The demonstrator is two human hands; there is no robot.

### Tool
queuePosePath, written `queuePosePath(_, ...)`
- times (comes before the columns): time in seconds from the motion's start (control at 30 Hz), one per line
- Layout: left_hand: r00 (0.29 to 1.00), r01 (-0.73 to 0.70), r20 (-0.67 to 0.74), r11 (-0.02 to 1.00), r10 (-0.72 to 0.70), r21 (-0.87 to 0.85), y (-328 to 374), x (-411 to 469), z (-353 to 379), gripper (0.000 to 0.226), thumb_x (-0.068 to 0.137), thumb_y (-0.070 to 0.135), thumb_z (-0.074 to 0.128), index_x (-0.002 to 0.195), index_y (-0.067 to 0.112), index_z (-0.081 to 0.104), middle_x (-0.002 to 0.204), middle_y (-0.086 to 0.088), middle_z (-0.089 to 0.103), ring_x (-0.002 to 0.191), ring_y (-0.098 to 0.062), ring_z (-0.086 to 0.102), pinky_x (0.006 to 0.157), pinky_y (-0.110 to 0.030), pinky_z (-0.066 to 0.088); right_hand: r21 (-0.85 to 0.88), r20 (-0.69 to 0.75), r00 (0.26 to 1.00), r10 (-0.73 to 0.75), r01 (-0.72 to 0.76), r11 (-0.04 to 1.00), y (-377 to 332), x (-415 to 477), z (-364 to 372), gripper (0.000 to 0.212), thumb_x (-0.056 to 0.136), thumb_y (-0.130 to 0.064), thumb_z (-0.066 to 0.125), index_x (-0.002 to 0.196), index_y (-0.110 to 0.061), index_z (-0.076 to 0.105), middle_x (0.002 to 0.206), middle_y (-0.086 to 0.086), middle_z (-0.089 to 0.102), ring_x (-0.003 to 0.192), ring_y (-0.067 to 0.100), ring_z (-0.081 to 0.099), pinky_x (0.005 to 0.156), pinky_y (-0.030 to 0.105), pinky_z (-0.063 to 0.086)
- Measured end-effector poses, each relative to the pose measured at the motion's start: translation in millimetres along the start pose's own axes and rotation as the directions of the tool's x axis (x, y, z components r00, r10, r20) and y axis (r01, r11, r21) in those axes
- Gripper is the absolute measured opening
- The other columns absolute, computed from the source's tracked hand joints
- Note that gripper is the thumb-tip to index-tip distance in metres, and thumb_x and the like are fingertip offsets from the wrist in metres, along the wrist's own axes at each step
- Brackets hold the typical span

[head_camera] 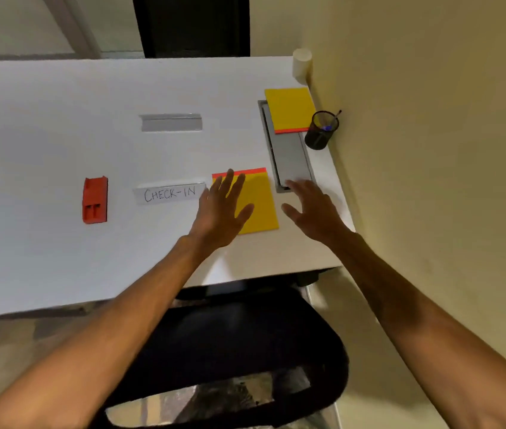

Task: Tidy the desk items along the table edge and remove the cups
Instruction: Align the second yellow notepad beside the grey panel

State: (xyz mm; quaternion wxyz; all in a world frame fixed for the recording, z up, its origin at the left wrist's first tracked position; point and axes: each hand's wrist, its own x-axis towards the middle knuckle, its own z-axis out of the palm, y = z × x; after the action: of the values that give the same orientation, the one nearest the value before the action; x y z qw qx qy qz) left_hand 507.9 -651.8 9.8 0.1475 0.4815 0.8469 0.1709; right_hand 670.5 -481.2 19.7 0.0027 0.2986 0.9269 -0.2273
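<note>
Near the right edge of the smooth white table (44, 134), a flat yellow paper pad with an orange-red strip (264, 196) lies partly under the left hand (220, 209), whose fingers are straight and spread; contact cannot be told. The right hand (310, 209), fingers also spread, hovers at the near end of a grey metal hatch (290, 159). A second yellow pad (290, 108) overlaps the hatch's far end, beside a black mesh pen cup (319, 133). A pale cylindrical cup (301, 65) stands in the far corner. Leftward lie a clear plastic "CHECK-IN" sign (169, 193), an empty clear holder (171, 122) and a red moulded plastic block (95, 200). A matte beige wall (431, 119) borders the table, and a black chair (230, 335) sits below.
</note>
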Motion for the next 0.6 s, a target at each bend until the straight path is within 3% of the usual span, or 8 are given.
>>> queuePosePath(0.13,0.997,0.072,0.015,0.994,-0.073,0.086,-1,11,12,0.070,0.100,0.051,0.039,0.157,0.016,0.018,0.165,-0.010,0.011,0.150,-0.032,0.017,0.118,-0.051,0.024,0.042,0.103,0.993,-0.052,0.048,0.998,17,26,16,0.058,0.098,-0.040,0.053,0.148,-0.019,0.035,0.148,0.008,0.040,0.135,0.027,0.040,0.108,0.051,0.038)
queuePosePath(0.4,0.972,0.235,-0.003,0.970,-0.235,0.061,4,21,44,0.070,0.100,0.048,0.041,0.157,0.015,0.018,0.165,-0.011,0.008,0.149,-0.033,0.019,0.119,-0.048,0.025,0.062,0.230,0.963,-0.138,0.127,0.990,48,59,39,0.056,0.098,-0.035,0.054,0.148,-0.015,0.038,0.146,0.012,0.043,0.136,0.030,0.039,0.108,0.050,0.036)
queuePosePath(0.6,0.930,0.359,0.074,0.933,-0.360,0.031,-6,32,69,0.073,0.099,0.048,0.046,0.157,0.017,0.015,0.165,-0.010,0.006,0.147,-0.034,0.022,0.113,-0.048,0.029,0.118,0.310,0.947,-0.084,0.049,0.992,67,79,64,0.056,0.098,-0.033,0.056,0.147,-0.012,0.040,0.150,0.016,0.042,0.140,0.031,0.036,0.110,0.044,0.033)
